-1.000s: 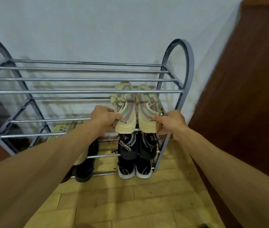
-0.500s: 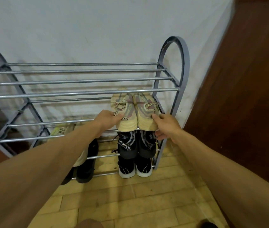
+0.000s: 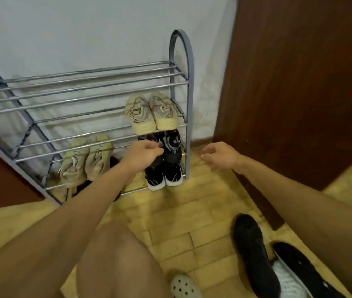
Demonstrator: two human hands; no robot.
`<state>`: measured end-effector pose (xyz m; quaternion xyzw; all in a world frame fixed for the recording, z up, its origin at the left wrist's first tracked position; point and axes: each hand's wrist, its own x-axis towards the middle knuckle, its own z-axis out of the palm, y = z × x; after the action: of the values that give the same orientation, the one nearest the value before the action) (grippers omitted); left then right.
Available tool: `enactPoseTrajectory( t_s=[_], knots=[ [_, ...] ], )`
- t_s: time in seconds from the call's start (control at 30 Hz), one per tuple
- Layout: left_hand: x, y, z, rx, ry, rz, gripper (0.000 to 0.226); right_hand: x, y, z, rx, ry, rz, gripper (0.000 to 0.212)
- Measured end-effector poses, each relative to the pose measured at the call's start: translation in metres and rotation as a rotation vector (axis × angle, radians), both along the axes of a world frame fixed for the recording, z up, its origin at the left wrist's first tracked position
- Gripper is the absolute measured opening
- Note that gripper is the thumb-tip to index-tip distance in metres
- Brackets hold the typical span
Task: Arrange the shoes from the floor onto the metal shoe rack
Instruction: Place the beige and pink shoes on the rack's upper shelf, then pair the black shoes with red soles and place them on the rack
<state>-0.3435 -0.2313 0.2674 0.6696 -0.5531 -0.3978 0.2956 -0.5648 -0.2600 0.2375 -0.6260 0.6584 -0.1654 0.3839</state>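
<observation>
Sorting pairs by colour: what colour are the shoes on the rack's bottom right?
Black with white soles and markings, seen in the head view.

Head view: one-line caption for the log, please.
Both hands, left and right, empty near the metal shoe rack; beige pair shelved, black shoes on floor.

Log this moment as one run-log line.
left hand: open, empty | right hand: open, empty | beige sneakers: on rack middle shelf | black shoes: on floor
</observation>
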Motion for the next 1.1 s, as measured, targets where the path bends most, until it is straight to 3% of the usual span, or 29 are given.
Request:
enactPoseTrajectory(
  t_s=[0.23,0.5,0.7,0.97,1.07,1.1],
  knots=[
    [-0.083,0.086,-0.039,0.149,-0.01,-0.319,0.028,-0.085,0.096,-0.031,0.101,0.166,0.07,0.035],
    [-0.182,0.156,-0.115,0.258,-0.197,-0.665,0.03,-0.18,0.215,-0.095,0.277,0.092,-0.236,0.032],
    [-0.189,0.211,-0.17,0.396,-0.326,-0.898,0.034,-0.211,0.3,-0.181,0.537,0.097,-0.403,0.037],
    [-0.2,0.201,-0.17,0.364,-0.345,-0.853,0.035,-0.208,0.325,-0.243,0.563,0.194,-0.528,0.037],
    [-0.202,0.203,-0.175,0.367,-0.35,-0.857,0.034,-0.183,0.33,-0.265,0.68,0.167,-0.569,0.06],
    [-0.203,0.203,-0.178,0.375,-0.349,-0.859,0.034,-0.173,0.329,-0.274,0.632,0.213,-0.59,0.066]
  ],
)
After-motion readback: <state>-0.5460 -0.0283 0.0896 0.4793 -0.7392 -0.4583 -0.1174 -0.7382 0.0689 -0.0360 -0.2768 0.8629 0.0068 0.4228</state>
